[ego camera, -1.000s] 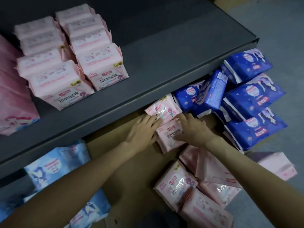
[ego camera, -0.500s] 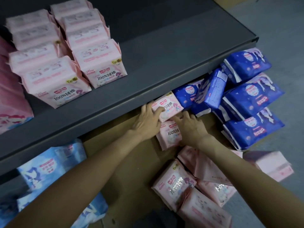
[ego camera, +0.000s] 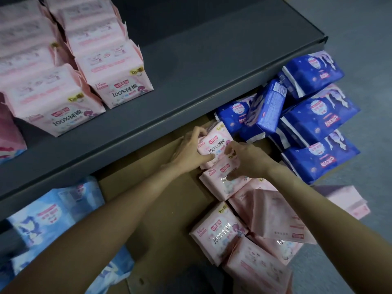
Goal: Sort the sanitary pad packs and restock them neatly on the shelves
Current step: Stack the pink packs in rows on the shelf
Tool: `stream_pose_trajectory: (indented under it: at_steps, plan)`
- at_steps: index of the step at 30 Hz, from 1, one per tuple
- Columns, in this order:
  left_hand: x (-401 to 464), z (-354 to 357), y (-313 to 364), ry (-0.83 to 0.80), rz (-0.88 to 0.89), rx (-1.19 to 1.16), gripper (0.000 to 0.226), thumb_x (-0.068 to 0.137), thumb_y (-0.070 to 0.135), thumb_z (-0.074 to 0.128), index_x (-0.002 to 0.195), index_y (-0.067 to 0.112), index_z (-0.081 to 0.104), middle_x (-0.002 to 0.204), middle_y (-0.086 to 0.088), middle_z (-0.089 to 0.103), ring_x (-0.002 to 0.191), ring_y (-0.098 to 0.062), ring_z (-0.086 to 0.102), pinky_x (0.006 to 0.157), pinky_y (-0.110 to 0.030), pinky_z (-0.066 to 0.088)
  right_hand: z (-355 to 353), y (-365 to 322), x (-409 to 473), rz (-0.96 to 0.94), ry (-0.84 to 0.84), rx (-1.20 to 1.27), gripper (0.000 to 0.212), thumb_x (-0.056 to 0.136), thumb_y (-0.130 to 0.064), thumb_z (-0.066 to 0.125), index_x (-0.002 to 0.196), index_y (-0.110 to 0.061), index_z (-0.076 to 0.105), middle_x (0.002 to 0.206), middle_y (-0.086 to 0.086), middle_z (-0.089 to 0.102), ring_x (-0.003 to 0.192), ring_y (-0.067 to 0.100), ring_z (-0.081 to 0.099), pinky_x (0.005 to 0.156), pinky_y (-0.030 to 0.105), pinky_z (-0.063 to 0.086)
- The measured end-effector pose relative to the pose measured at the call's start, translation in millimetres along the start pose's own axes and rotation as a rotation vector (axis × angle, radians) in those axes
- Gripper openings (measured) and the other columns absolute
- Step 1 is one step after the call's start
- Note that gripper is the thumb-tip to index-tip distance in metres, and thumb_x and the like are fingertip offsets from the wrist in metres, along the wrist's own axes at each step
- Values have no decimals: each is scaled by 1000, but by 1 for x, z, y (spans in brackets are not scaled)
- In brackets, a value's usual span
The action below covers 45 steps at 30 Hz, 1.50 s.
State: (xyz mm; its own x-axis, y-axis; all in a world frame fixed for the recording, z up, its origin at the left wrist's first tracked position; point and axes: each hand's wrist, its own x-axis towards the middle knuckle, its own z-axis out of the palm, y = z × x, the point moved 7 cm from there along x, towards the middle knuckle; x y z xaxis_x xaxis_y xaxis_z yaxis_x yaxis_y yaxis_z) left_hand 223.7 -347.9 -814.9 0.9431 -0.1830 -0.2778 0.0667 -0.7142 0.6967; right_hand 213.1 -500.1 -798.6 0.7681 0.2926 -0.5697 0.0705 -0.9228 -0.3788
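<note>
- Now both hands are on one pink pack (ego camera: 214,145), which lies on the brown cardboard (ego camera: 148,200) just below the front edge of the grey shelf (ego camera: 191,102).
- The left hand (ego camera: 191,153) has its fingers curled round the pack's left side; a second ago they lay flat beside it.
- The right hand (ego camera: 246,160) pinches the pack's lower right corner, and its other fingers touch a second pink pack (ego camera: 222,183) just below, further from the shelf.
- The held pack now looks tilted up off the cardboard, so I judge the lift toward the shelf is starting.
- On the shelf, two rows of shelved pink packs (ego camera: 89,77) stand to the left, with bare space to their right.
- Loose pink packs (ego camera: 244,240) are still piled furthest from the shelf; blue packs (ego camera: 314,115) lie past its right end.
</note>
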Motion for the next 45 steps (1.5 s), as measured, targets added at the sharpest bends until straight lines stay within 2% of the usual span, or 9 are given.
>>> stream_pose_trajectory:
  at_steps: [4, 9, 13, 17, 24, 28, 33, 38, 45]
  plan:
    - [-12, -10, 3, 48, -31, 116, 71, 74, 33, 77, 126, 23, 30, 123, -1, 45, 104, -15, 37, 83, -29, 30, -1, -1, -4, -38, 21, 15, 65, 68, -25, 84, 122, -21, 49, 125, -1, 52, 109, 15, 53, 93, 31, 45]
    - [-48, -35, 19, 86, 147, 482, 85, 78, 39, 72, 144, 23, 21, 135, -8, 30, 120, -19, 31, 80, -20, 32, 5, 0, 0, -13, -44, 60, 77, 68, -31, 84, 131, -23, 39, 127, 2, 51, 109, 18, 54, 87, 30, 48]
    - [-71, -60, -4, 96, 97, 603, 87, 76, 42, 74, 144, 21, 24, 129, -8, 32, 116, -19, 33, 69, -22, 39, 15, -7, 6, -20, -68, -8, 93, 58, -47, 87, 134, -24, 37, 121, -2, 50, 112, 18, 50, 95, 33, 45]
    - [-81, -52, -23, 42, 21, 682, 84, 77, 48, 70, 143, 22, 26, 124, -6, 34, 110, -19, 35, 63, -22, 33, 18, -18, 12, -36, -69, 23, 88, 53, -43, 90, 119, -33, 33, 102, -5, 50, 89, 14, 54, 76, 33, 48]
    - [-83, -46, -32, 36, -62, 652, 79, 81, 58, 59, 142, 21, 24, 138, -7, 37, 118, -25, 43, 80, -32, 40, 21, -24, 12, -38, -71, -4, 97, 55, -42, 89, 135, -21, 37, 118, -1, 48, 95, 13, 50, 77, 26, 45]
    - [-87, -50, -36, 47, -55, 620, 77, 82, 55, 59, 142, 22, 23, 136, -4, 44, 117, -23, 47, 74, -31, 36, 20, -26, 8, -17, -136, -13, 85, 60, -41, 87, 128, -24, 38, 119, -1, 41, 106, 18, 49, 89, 39, 51]
    - [-97, -60, -39, 10, -42, 535, 82, 79, 55, 61, 144, 27, 20, 134, 0, 44, 117, -18, 39, 74, -30, 38, 24, -34, 0, -57, -270, 231, 69, 69, -25, 84, 113, -26, 31, 105, 0, 65, 80, 12, 69, 69, 29, 59]
    - [-120, -118, 6, 152, 114, 446, 89, 68, 65, 54, 144, 27, 28, 124, 9, 48, 110, -9, 33, 76, -29, 37, -34, -45, -34, -255, -136, 495, 92, 69, 2, 80, 137, -32, 28, 107, 1, 63, 88, 9, 69, 71, 26, 57]
    - [-87, -218, 87, 421, 263, 402, 79, 74, 58, 55, 144, 27, 34, 138, 5, 47, 118, -13, 36, 91, -23, 23, -134, -45, -60, -487, 202, 701, 74, 66, 22, 71, 117, -25, 45, 107, -15, 60, 102, 3, 59, 80, 16, 50]
